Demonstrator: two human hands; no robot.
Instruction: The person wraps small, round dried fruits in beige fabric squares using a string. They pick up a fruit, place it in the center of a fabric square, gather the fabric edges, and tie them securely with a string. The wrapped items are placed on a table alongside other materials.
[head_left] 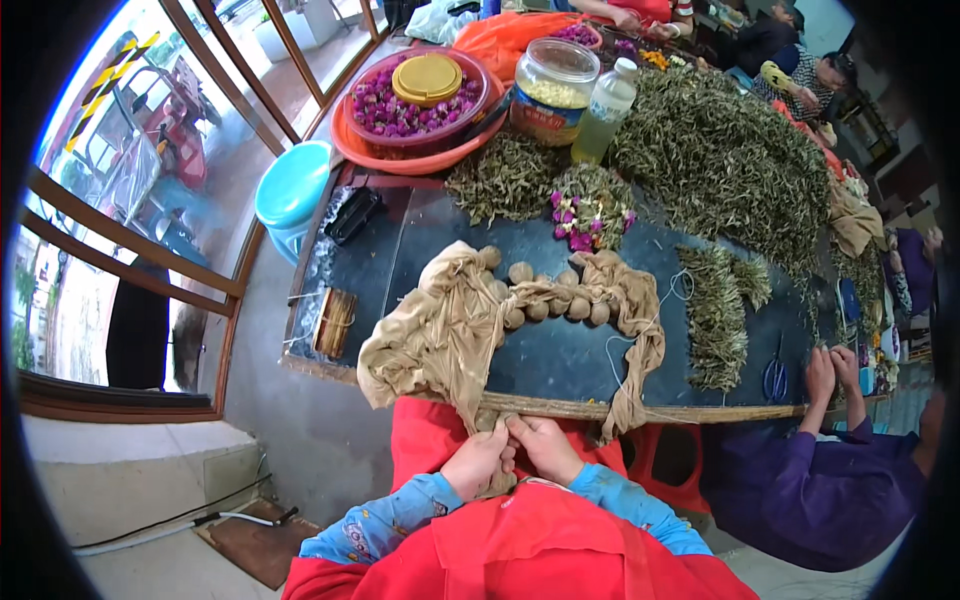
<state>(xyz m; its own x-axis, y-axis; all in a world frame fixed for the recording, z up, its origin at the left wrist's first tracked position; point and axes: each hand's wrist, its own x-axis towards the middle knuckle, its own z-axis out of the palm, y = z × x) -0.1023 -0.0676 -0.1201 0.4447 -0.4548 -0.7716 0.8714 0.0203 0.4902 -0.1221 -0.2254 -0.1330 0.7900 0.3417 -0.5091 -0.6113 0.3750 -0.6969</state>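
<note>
At the table's near edge, my left hand (pixel 478 462) and my right hand (pixel 545 447) meet over my lap. Fingers of both pinch the hanging end of a thin tan cloth (pixel 430 335); part of it dangles below them. From there the fabric rises over the edge and spreads, crumpled, on the dark tabletop. Several round brown balls (pixel 538 310) lie in a curve along its twisted middle part. The cloth's other end (pixel 642 340) droops over the edge to the right, with a loose white string (pixel 612 360) beside it. My fingertips partly hide what they grip.
Left of the cloth lies a bundle of sticks (pixel 334 322). Beyond are a dried-herb heap (pixel 720 150), purple flowers in a red basin (pixel 400 150), a clear jar (pixel 556 85) and a bottle (pixel 606 110). Blue scissors (pixel 775 375) lie near a co-worker's hands (pixel 833 370) at right.
</note>
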